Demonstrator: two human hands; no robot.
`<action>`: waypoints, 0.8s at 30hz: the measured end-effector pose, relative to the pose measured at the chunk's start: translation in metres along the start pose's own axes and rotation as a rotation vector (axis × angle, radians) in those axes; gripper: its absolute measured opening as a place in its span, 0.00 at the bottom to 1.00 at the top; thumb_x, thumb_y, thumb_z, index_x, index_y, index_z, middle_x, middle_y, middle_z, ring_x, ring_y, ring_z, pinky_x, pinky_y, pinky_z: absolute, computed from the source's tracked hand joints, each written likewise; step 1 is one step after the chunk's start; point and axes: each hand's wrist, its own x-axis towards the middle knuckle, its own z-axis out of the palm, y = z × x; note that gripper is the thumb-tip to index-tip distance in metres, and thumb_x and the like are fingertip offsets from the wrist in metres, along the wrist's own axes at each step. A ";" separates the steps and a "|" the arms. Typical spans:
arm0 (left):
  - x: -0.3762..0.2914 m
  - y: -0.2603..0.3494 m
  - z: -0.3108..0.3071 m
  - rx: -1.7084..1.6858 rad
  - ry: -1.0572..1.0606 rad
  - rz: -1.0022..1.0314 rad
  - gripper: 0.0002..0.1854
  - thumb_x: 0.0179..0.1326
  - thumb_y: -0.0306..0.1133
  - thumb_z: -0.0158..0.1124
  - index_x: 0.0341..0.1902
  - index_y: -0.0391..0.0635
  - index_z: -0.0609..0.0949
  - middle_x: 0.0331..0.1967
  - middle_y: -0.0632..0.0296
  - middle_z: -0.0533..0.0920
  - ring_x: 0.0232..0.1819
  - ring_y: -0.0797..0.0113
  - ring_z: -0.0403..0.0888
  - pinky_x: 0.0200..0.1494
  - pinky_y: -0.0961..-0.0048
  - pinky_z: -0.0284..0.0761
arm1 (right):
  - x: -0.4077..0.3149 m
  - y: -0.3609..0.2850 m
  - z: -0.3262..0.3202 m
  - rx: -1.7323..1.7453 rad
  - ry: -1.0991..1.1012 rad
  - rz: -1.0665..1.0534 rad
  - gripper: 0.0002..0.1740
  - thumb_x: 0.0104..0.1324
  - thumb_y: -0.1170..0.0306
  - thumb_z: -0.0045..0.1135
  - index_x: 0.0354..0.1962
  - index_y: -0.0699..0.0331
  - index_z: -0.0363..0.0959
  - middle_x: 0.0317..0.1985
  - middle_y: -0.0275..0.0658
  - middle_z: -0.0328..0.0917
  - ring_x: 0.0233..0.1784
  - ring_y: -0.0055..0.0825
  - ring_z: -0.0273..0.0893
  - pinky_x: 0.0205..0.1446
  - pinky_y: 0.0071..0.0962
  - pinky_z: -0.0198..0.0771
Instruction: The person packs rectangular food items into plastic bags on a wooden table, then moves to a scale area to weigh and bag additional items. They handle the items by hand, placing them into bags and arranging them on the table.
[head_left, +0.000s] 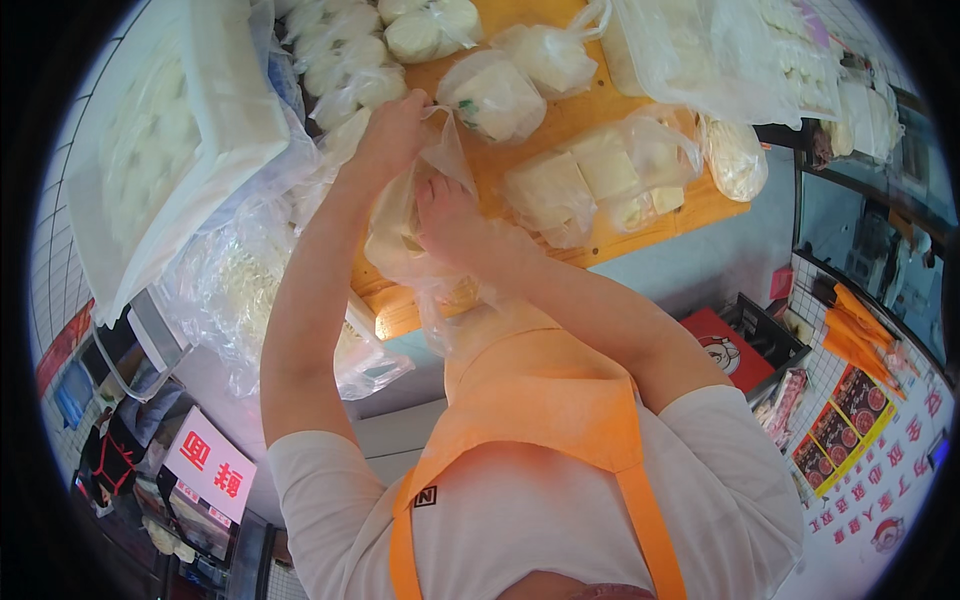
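Note:
My left hand (397, 131) pinches the upper edge of a clear plastic bag (390, 247) near the table's left side. My right hand (450, 221) is lower down at the same bag, with its fingers bent against or inside the film; whether it grips anything cannot be told. Pale contents show dimly through the plastic, partly hidden by that hand. Just beyond my hands a knotted bag with a pale block (495, 97) lies on the wooden table (555, 135). To the right sit several pale tofu-like blocks (600, 172) in thin plastic.
A large white tub (232, 112) rises at the left, beside a plastic bag of pale strands (240, 277). Bagged round white items (345, 60) stand at the back left. A plastic-covered container (675, 52) and a bagged bundle (735, 157) are at the right.

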 end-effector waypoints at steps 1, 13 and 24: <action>-0.002 0.001 -0.001 -0.031 0.023 -0.005 0.16 0.61 0.27 0.69 0.52 0.37 0.81 0.45 0.40 0.87 0.50 0.38 0.85 0.53 0.49 0.80 | 0.001 0.001 0.000 0.110 -0.054 0.101 0.40 0.53 0.61 0.74 0.59 0.75 0.69 0.55 0.54 0.76 0.61 0.50 0.75 0.64 0.47 0.73; -0.016 0.002 0.007 -0.091 0.128 -0.056 0.17 0.64 0.20 0.60 0.57 0.40 0.82 0.47 0.41 0.87 0.52 0.38 0.85 0.57 0.48 0.79 | -0.004 0.004 -0.001 0.077 -0.023 -0.035 0.30 0.54 0.63 0.71 0.50 0.73 0.73 0.48 0.55 0.78 0.55 0.50 0.79 0.57 0.45 0.77; -0.067 0.051 -0.008 -0.089 0.456 0.040 0.16 0.64 0.20 0.59 0.55 0.42 0.82 0.44 0.45 0.84 0.47 0.40 0.83 0.50 0.52 0.79 | 0.026 0.028 -0.018 0.632 -0.221 0.221 0.27 0.56 0.68 0.68 0.53 0.68 0.79 0.47 0.49 0.85 0.49 0.44 0.84 0.51 0.41 0.79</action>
